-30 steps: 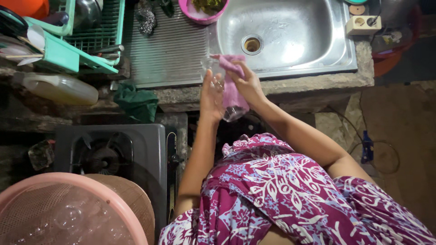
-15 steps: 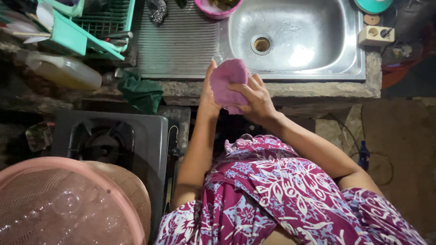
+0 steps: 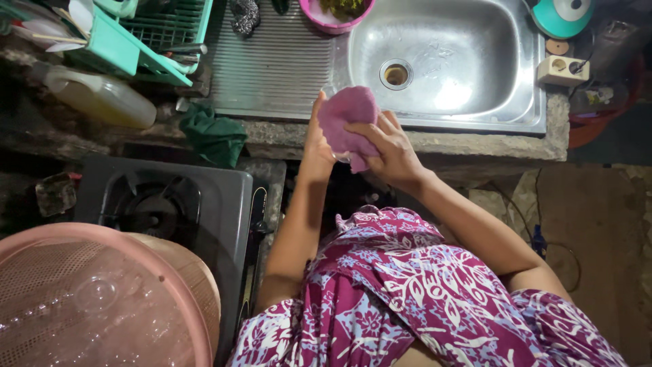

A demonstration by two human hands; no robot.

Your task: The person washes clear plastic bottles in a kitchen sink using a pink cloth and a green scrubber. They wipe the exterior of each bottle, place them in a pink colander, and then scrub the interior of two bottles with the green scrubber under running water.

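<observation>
In front of the sink's front edge, my left hand is upright and grips a clear glass. The glass is almost wholly hidden; only a bit of it shows at the lower edge of the cloth. My right hand presses a pink cloth around the glass, fingers spread over the cloth. Both forearms reach up from my purple patterned dress.
Behind my hands lie a steel sink and its ribbed drainboard. A pink bowl and green dish rack stand at the back. Left: a bottle of yellow liquid, green rag, gas stove, pink basket.
The glass was visible a second ago with the cloth tucked in it; now the cloth is wrapped over it and my right hand has slid lower. The view has shifted slightly.
</observation>
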